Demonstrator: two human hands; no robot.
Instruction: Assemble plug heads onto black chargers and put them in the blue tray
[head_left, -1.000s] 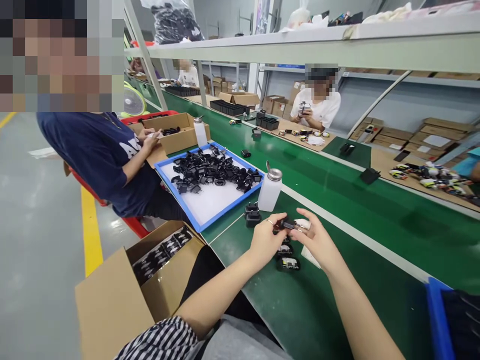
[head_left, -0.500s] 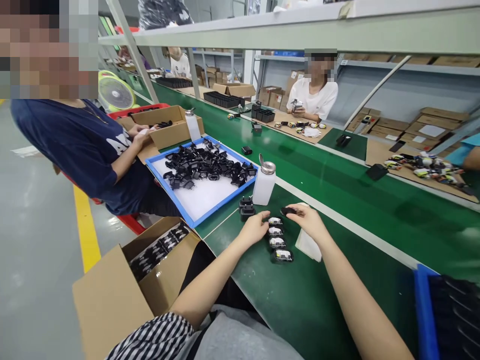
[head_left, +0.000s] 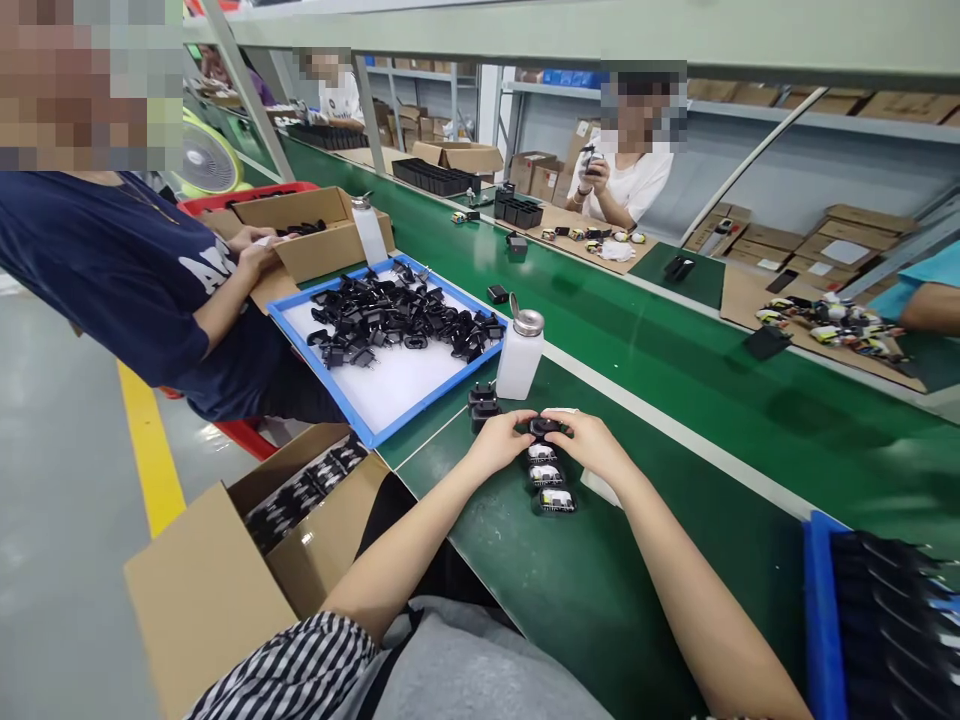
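My left hand [head_left: 498,445] and my right hand [head_left: 591,447] meet at the far end of a short row. Between their fingertips is a black plastic charger cover [head_left: 543,427], gripped from both sides. It lies over the farthest place in the row, hiding what is beneath. Three open charger housings [head_left: 552,499] with white and dark parts inside run toward me. A pale cloth [head_left: 601,488] lies partly under my right hand. Left of my left hand stand two black plug adapters [head_left: 484,413], prongs up.
A white pump bottle [head_left: 521,355] stands behind the adapters. Left is a blue-rimmed tray [head_left: 409,404] of black plugs; below it, an open carton [head_left: 214,575]. A blue bin [head_left: 821,610] sits at right. Co-workers sit at left and across the green conveyor [head_left: 675,370].
My right hand has brought the black cover left onto the farthest housing in the row. My left hand's fingers have closed on it too. The whole view has shifted slightly.
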